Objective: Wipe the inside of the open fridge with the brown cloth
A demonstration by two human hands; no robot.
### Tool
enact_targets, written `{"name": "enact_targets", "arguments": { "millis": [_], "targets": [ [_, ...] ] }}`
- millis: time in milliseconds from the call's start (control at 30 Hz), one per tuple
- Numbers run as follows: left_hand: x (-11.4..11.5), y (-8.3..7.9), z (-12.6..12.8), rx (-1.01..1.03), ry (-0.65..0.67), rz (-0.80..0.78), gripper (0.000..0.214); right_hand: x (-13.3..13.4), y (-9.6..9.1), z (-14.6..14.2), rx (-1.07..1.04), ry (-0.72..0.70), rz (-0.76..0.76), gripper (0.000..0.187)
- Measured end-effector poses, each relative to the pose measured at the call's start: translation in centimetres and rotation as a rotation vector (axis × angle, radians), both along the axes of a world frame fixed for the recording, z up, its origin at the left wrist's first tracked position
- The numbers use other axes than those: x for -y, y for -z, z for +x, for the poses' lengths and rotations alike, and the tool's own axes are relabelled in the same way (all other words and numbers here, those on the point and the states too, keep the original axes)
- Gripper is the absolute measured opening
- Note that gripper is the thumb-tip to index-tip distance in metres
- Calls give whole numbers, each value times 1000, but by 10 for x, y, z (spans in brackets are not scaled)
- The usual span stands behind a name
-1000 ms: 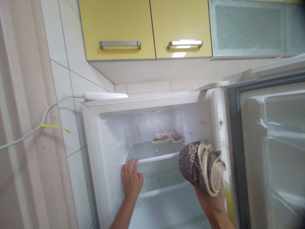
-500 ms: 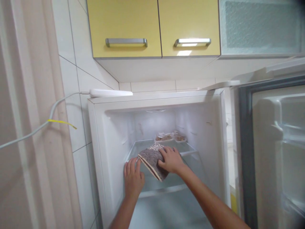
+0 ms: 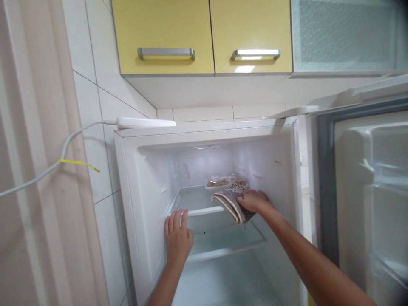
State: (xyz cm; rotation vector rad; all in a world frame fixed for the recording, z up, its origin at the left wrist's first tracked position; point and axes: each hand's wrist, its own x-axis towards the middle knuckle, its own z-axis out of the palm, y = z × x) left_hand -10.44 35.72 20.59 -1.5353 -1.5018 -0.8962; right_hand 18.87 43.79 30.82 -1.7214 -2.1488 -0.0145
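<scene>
My right hand (image 3: 253, 200) grips a folded grey-brown cloth (image 3: 230, 200) with a cream edge and a whitish pattern, over the right part of the upper glass shelf (image 3: 191, 197) inside an open refrigerator. The thumb presses on the cloth, and the other fingers are partly hidden behind it. At the left end of that shelf, my left hand (image 3: 179, 236) rests with fingers stretched upward by the white front trim (image 3: 204, 211); it holds nothing. Food packs (image 3: 218, 182) in clear wrapping sit at the back of the shelf, one partly covered by the cloth.
Below is a second glass shelf (image 3: 219, 242) with a white front edge. The refrigerator door (image 3: 366, 182) stands open on the right. A white device (image 3: 145, 123) with a cable (image 3: 68, 142) lies on top at left. Yellow cabinets (image 3: 165, 29) hang above.
My right hand has moved the cloth rightward and slightly up, across the upper shelf. More of the shelf's front trim shows now. My left hand stays in place.
</scene>
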Motion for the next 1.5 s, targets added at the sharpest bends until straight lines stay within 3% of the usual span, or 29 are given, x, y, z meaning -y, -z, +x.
{"name": "enact_targets", "arguments": {
  "millis": [100, 367, 567, 700, 833, 1067, 1267, 1400, 1500],
  "targets": [
    [0, 0, 2, 5, -4, 11, 54, -2, 0, -1, 2, -6, 14, 50],
    [-4, 0, 7, 12, -21, 19, 53, 10, 8, -27, 12, -275, 48, 56],
    [-8, 2, 10, 25, -39, 38, 50, 19, 2, -74, 31, -410, 52, 55],
    [-3, 0, -1, -57, -27, -10, 53, 22, 0, -93, 32, -420, 49, 54],
    [5, -5, -13, -146, -16, -75, 58, 18, 1, -75, 16, -289, 46, 58],
    [10, -6, -6, -118, -22, -77, 57, 6, 8, -10, -9, 36, 37, 65],
    [9, -7, 3, -32, 8, -67, 55, 7, 12, -3, -24, 79, 60, 62],
    [8, -11, 6, 32, 41, -60, 51, 3, 7, -2, -54, 24, 23, 59],
    [10, -15, 24, 88, 31, -39, 46, -5, 2, 3, -111, -22, -8, 57]
  ]
}}
